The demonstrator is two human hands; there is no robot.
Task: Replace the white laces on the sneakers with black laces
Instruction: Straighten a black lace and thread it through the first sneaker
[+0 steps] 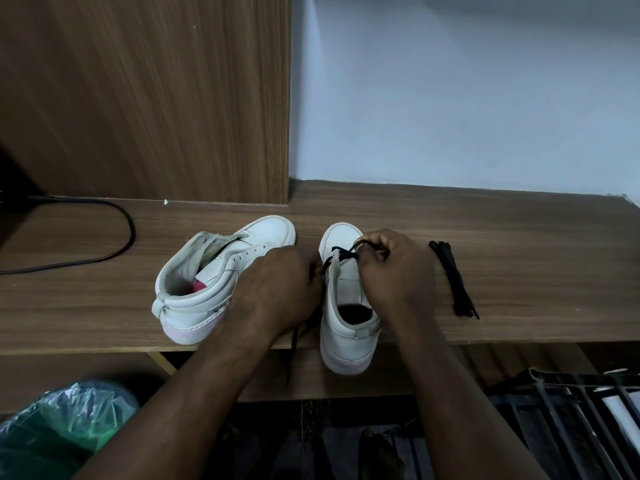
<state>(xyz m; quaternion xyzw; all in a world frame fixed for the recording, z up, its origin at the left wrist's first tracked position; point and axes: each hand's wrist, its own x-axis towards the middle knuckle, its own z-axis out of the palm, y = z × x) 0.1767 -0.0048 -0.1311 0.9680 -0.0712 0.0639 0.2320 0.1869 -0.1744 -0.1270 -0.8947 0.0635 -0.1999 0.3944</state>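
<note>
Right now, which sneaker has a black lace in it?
The right sneaker, standing upright: a black lace crosses its eyelets near the toe. The left sneaker tilts sideways, and its visible eyelets are empty.

I see: left sneaker (194, 306) white, pink inside; right sneaker (346, 327) white; laces (453, 278) black; surface (519, 237) brown wood-grain; bag (69, 420) green.
</note>
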